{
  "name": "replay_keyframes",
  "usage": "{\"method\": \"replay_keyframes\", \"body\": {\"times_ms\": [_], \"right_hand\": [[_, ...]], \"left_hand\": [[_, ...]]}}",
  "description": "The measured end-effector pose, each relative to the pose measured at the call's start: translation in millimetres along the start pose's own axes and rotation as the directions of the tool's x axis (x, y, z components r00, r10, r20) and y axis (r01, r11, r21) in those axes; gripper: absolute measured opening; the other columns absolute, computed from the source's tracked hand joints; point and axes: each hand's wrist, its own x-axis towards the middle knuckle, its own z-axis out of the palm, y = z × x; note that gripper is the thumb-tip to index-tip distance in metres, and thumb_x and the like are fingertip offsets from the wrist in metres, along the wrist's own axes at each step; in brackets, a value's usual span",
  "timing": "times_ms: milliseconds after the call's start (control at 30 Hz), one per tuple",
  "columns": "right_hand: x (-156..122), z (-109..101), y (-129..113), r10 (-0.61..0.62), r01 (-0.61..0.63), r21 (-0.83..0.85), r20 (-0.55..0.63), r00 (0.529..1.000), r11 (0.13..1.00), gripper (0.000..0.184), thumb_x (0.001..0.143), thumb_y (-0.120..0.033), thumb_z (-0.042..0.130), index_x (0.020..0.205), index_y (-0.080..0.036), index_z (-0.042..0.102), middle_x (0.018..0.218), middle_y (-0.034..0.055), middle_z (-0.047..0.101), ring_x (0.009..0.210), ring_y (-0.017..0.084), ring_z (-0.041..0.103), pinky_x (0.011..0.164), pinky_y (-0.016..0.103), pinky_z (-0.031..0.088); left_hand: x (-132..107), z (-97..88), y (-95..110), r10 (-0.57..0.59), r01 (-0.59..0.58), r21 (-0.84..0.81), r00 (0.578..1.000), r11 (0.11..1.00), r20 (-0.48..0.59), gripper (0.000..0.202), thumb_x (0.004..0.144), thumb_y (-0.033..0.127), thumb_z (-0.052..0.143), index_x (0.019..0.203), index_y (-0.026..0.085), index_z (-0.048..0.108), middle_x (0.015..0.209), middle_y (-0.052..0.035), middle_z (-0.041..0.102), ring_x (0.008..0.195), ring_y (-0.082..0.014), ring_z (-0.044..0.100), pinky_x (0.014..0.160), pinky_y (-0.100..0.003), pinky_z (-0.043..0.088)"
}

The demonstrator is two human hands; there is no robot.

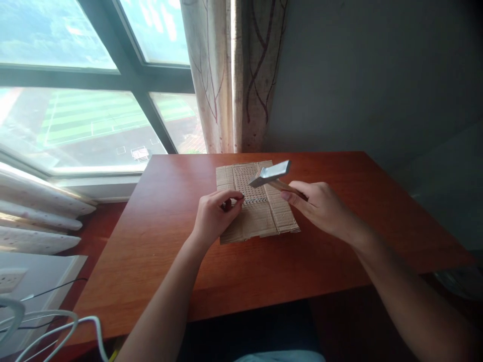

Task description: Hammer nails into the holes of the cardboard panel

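Note:
My right hand (320,203) is wrapped round the wooden handle of a hammer (275,172), its metal head raised over the board. My left hand (219,208) is closed in a pinch at the board's near left part. Whatever sits between those fingertips is too small to make out. Beneath both lies a piece of cardboard (256,223), with a light board full of small holes (247,176) in its middle. Along the near edge of the holes runs a row of small shiny metal pieces (258,200), too small to name surely.
The cardboard rests on a reddish-brown wooden table (320,266). Behind it hang patterned curtains (215,75) beside a large window (94,110). White cables (75,322) loop at the lower left near a wall socket (11,279). A grey wall (370,75) stands at the right.

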Motion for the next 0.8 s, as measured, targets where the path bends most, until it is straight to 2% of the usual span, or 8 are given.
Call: {"method": "replay_keyframes", "body": {"times_ms": [133,233,367,500,667,800], "right_hand": [[3,-10,-21,-0.028,0.026,-0.063,-0.018,0.999,0.998,0.05,0.1,-0.058,0.04,0.066,-0.021,0.039,0.055,-0.0047,0.039,0.05,0.009,0.036,0.053,0.029,0.023],[6,-9,-29,-0.019,0.02,-0.085,0.017,1.0,0.996,0.049,0.1,-0.057,0.039,0.067,-0.021,0.04,0.056,-0.004,0.043,0.051,0.01,0.039,0.054,0.029,0.023],[8,-2,-31,0.02,-0.008,-0.126,0.094,0.995,0.992,0.048,0.1,-0.058,0.039,0.071,-0.02,0.047,0.06,-0.0022,0.05,0.055,0.011,0.043,0.055,0.029,0.023],[7,1,-31,0.03,-0.024,-0.103,0.055,0.998,0.994,0.05,0.1,-0.059,0.037,0.069,-0.02,0.043,0.057,-0.0026,0.047,0.053,0.011,0.042,0.055,0.029,0.024],[7,3,-30,0.055,-0.041,-0.147,0.095,0.994,0.988,0.049,0.1,-0.059,0.038,0.07,-0.02,0.044,0.058,-0.002,0.049,0.054,0.012,0.043,0.056,0.029,0.024],[6,4,-30,0.063,-0.051,-0.148,0.075,0.995,0.988,0.049,0.1,-0.059,0.037,0.07,-0.021,0.043,0.058,-0.0021,0.048,0.054,0.012,0.043,0.056,0.029,0.023]], "left_hand": [[-1,-0.1,-2,-0.009,0.009,0.001,1.0,1.0,0.001,0.005,0.082,0.019,0.067,0.081,0.018,0.072,0.063,0.003,0.062,0.055,-0.0074,0.049,0.054,-0.019,0.04],[-1,-0.4,-1,-0.007,0.007,0.008,1.0,1.0,0.0,0.006,0.081,0.019,0.067,0.082,0.019,0.073,0.062,0.0033,0.061,0.054,-0.0074,0.048,0.053,-0.019,0.039],[-2,-0.4,-1,-0.016,0.016,0.021,1.0,1.0,-0.001,0.006,0.08,0.02,0.067,0.08,0.019,0.073,0.06,0.0036,0.06,0.053,-0.0078,0.048,0.052,-0.019,0.039],[-2,-0.9,0,-0.021,0.021,0.016,1.0,1.0,0.019,0.007,0.08,0.018,0.066,0.082,0.02,0.073,0.065,0.0027,0.066,0.054,-0.008,0.051,0.055,-0.02,0.042],[-1,-1.7,0,-0.026,0.025,0.023,0.999,0.999,0.029,0.006,0.08,0.017,0.067,0.081,0.019,0.073,0.067,0.0024,0.067,0.055,-0.008,0.052,0.056,-0.02,0.042],[-1,-2.2,0,-0.026,0.025,0.02,0.999,0.999,0.047,0.007,0.081,0.017,0.066,0.08,0.019,0.073,0.067,0.0026,0.068,0.055,-0.0079,0.053,0.055,-0.019,0.042]]}}
